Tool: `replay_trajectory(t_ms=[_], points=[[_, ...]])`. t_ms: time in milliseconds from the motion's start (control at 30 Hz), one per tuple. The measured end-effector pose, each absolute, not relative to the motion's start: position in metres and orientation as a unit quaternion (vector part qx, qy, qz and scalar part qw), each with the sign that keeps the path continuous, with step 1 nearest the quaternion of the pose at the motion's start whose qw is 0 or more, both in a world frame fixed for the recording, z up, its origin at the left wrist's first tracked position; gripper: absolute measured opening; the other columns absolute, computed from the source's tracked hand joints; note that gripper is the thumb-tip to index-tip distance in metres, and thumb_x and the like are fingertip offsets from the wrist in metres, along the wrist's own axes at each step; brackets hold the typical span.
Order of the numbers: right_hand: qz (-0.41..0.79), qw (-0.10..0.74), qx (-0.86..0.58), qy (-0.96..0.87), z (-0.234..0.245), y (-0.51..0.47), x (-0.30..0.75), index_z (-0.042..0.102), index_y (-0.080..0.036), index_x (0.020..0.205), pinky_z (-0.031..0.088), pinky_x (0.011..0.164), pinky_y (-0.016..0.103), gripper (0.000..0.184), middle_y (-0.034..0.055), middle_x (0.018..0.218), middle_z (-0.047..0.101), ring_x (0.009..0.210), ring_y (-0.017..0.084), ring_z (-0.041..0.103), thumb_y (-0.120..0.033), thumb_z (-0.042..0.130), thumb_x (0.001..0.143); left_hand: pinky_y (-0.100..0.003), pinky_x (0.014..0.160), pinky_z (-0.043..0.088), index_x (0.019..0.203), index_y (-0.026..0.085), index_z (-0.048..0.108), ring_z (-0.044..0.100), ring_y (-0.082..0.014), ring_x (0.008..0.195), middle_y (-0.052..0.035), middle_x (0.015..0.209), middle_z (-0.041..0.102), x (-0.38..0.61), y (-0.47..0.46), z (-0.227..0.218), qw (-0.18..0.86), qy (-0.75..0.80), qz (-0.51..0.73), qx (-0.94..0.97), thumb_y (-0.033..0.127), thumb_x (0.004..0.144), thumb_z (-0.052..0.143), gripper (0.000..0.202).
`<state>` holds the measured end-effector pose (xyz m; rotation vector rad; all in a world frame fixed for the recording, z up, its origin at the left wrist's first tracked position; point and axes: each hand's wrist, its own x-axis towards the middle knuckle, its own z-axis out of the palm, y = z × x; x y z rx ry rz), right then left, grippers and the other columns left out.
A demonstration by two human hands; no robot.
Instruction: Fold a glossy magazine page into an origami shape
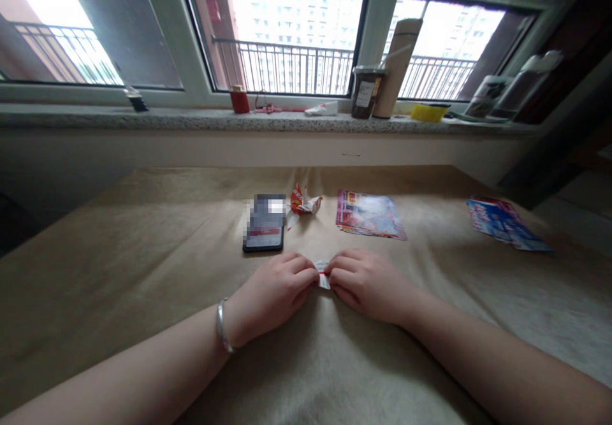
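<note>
Between my two hands is a small piece of white paper [323,280] with a red line across it. My left hand [275,291], with a silver bangle at the wrist, pinches its left side. Closed on the right side is my right hand [366,285], its fingers bent together. Much of the paper is hidden under the fingers. Just beyond, a folded orange-and-white paper figure [303,202] sits on the cloth. Left of it lies a phone [265,237], its screen partly blurred out.
A stack of colourful printed sheets [371,215] lies beyond my right hand, more leaflets [507,224] farther right. A tan cloth [143,253] covers the table. On the window sill [191,118] stand a red container [240,100], a dark lidded cup [367,93] and a yellow tape roll [428,113].
</note>
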<state>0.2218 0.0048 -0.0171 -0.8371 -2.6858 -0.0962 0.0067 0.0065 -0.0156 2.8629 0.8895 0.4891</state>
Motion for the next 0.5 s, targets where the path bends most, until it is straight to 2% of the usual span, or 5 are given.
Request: replay_trajectory(t_ms=[200, 333, 500], points=[[-0.045, 0.145, -0.296, -0.943, -0.014, 0.000, 0.220, 0.061, -0.017, 0.082, 0.045, 0.070, 0.030, 0.015, 0.0047, 0.086, 0.065, 0.080, 0.018, 0.054, -0.017, 0.047, 0.088, -0.034, 0.077, 0.049, 0.094, 0.014, 0.061, 0.052, -0.0194, 0.085, -0.0061, 0.089, 0.060, 0.010, 0.001, -0.012, -0.003, 0.280, 0.137, 0.950, 0.013, 0.090, 0.045, 0.016], [-0.051, 0.145, -0.299, -0.942, -0.013, -0.003, 0.219, 0.061, -0.017, 0.085, 0.045, 0.072, 0.032, 0.014, 0.0044, 0.087, 0.065, 0.080, 0.018, 0.054, -0.023, 0.049, 0.088, -0.033, 0.074, 0.050, 0.090, 0.013, 0.061, 0.052, -0.0190, 0.082, -0.0054, 0.088, 0.060, 0.010, 0.002, -0.013, -0.023, 0.270, 0.132, 0.953, 0.013, 0.090, 0.047, 0.014], [-0.052, 0.134, -0.303, -0.942, -0.012, -0.006, 0.216, 0.061, -0.017, 0.083, 0.043, 0.066, 0.031, 0.013, 0.0041, 0.083, 0.064, 0.075, 0.017, 0.053, -0.019, 0.049, 0.088, -0.034, 0.076, 0.050, 0.095, 0.013, 0.061, 0.053, -0.0191, 0.085, -0.0060, 0.091, 0.061, 0.008, 0.003, -0.015, -0.032, 0.264, 0.137, 0.954, 0.013, 0.091, 0.045, 0.016]])
